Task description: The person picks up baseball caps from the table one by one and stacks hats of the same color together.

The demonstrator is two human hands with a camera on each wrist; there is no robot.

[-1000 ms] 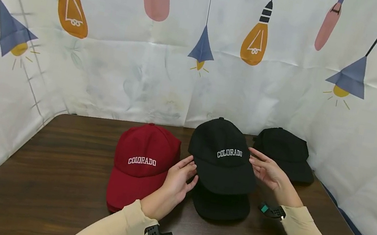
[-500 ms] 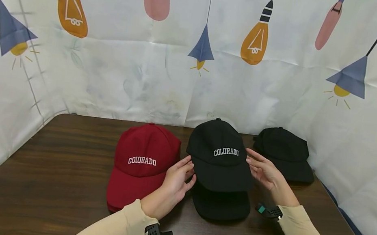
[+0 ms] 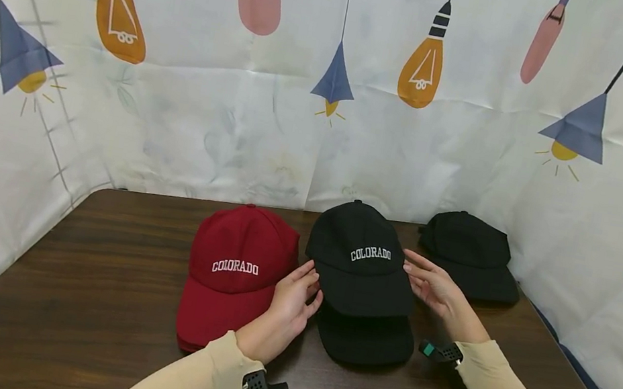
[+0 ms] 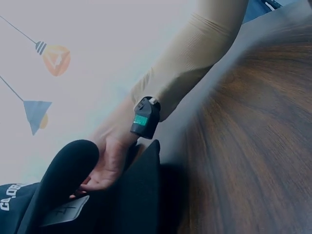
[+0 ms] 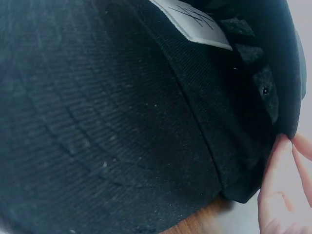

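Note:
A black baseball cap (image 3: 362,264) with white COLORADO lettering is held by both hands just above and behind the brim of another black cap (image 3: 365,339). My left hand (image 3: 284,306) grips its left edge, close to the red caps. On the opposite edge my right hand (image 3: 442,297) grips it with fingertips. That right hand (image 4: 109,161) also appears in the left wrist view, partly hidden behind the cap brims. In the right wrist view the black cap's underside (image 5: 107,126) and a white inner label (image 5: 197,24) show, while fingers (image 5: 273,190) pinch its edge.
A red COLORADO cap (image 3: 241,251) sits left of the black ones, with another red brim under it. A third black cap (image 3: 467,253) lies at the back right. Dark wooden table (image 3: 87,295); printed white curtain (image 3: 206,123) hangs behind and along both sides.
The held black cap has shifted a little left and slightly down. My right hand has moved left with it; the left hand has barely moved. The other caps stay put.

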